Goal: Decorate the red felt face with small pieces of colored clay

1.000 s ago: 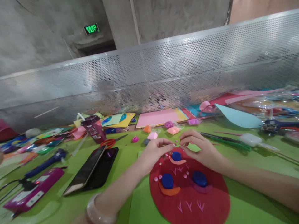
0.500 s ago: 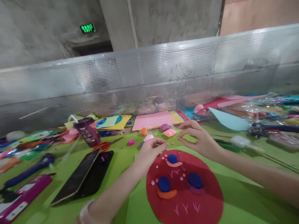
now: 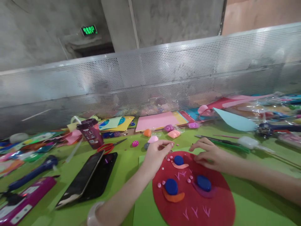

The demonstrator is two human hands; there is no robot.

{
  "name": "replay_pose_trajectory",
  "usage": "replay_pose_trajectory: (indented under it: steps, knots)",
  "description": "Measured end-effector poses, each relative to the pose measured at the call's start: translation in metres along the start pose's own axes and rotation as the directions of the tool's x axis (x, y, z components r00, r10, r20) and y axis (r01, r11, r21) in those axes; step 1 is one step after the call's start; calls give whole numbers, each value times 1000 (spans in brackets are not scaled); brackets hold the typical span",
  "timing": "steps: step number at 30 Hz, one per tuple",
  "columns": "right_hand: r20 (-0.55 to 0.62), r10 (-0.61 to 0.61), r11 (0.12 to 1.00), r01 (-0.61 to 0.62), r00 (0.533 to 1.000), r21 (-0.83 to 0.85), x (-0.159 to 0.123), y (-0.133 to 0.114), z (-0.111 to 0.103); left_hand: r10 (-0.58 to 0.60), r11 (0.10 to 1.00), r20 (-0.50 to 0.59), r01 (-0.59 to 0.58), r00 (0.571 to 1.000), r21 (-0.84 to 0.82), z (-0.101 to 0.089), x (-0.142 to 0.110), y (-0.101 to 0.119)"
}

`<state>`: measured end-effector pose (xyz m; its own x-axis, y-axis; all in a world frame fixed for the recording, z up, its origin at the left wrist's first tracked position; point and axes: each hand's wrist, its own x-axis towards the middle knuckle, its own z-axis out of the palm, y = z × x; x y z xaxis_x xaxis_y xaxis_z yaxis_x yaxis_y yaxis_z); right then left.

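A red paper circle [image 3: 192,213] lies on green paper, bearing blue clay discs [image 3: 171,186], curved orange, peach and purple clay strips, small pink balls [image 3: 159,185] and thin pink V-shaped strokes. My left hand [image 3: 156,155] is over the circle's upper left edge, thumb and forefinger pinched together; whatever is between them is too small to make out. At the upper right edge of the circle, my right hand [image 3: 209,155] hovers low with bent fingers apart, seemingly holding nothing. A tiny pink ball [image 3: 177,144] lies on the table between the hands.
To the left are a phone [image 3: 82,179], red-handled scissors [image 3: 111,146], a lidded cup with a straw [image 3: 91,135] and a purple power strip [image 3: 30,197]. Clay lumps [image 3: 174,134] and coloured paper [image 3: 155,121] lie behind. A clear glue tool [image 3: 249,142] is at right.
My right hand has come away from the left, moving right and down onto the red circle's edge, its fingers spreading. My left hand stays pinched near the same spot. The view has shifted slightly.
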<state>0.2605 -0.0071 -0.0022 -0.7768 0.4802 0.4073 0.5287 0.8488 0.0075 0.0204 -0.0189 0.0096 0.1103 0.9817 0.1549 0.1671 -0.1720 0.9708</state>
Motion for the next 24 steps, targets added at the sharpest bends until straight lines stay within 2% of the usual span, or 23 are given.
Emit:
replay_pose_trajectory:
  steps: [6,12,17,21,24]
  knots:
    - [37,4,1000,-4,999,1,-5,-8,-7,11,1000,-36,-10,999,8,-3,4,-4]
    - [159,60,998,-58,985,-19,-9,-10,-14,8,1000,-28,-8,1000,-4,-3,1,-2]
    - [92,124,992,-126,988,7,-11,-1,-8,1,1000,-39,-1,999,-16,-5,3,-2]
    - [22,62,998,-63,998,24,-11,0,-7,-3,1000,-30,2,1000,-15,-6,3,-2]
    - [32,4,1000,-4,999,-15,-10,-4,-8,-10,1000,-28,10,1000,-13,-5,3,-2]
